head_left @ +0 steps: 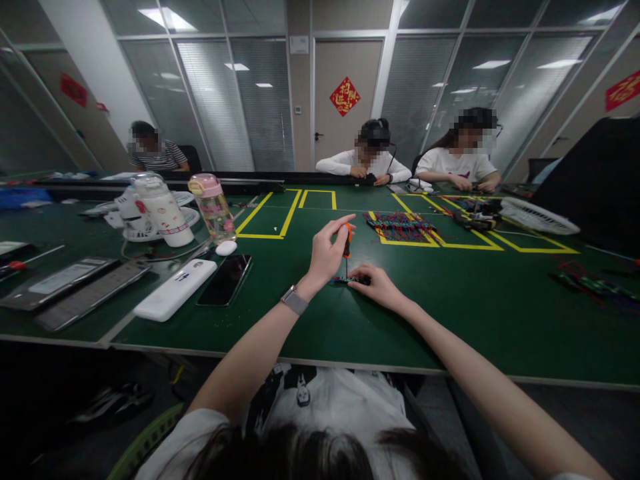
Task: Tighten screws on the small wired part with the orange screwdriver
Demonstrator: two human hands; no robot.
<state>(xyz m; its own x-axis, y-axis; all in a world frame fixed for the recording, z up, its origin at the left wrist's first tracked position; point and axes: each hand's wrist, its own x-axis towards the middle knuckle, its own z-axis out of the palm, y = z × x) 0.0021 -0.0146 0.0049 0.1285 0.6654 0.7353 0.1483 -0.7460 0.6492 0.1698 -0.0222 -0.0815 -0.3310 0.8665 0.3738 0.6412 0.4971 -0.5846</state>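
Note:
My left hand is raised over the green table and pinches the orange handle of a small screwdriver, which stands upright with its tip pointing down. A watch sits on that wrist. My right hand rests on the table and presses its fingers on a small dark part with coloured wires, right under the screwdriver tip. A heap of red and blue wired parts lies farther back inside a yellow-taped square.
To the left lie a black phone, a white power bank, a pink-lidded bottle, a white jug and flat tablets. Three people sit at the far side. A white fan lies at right.

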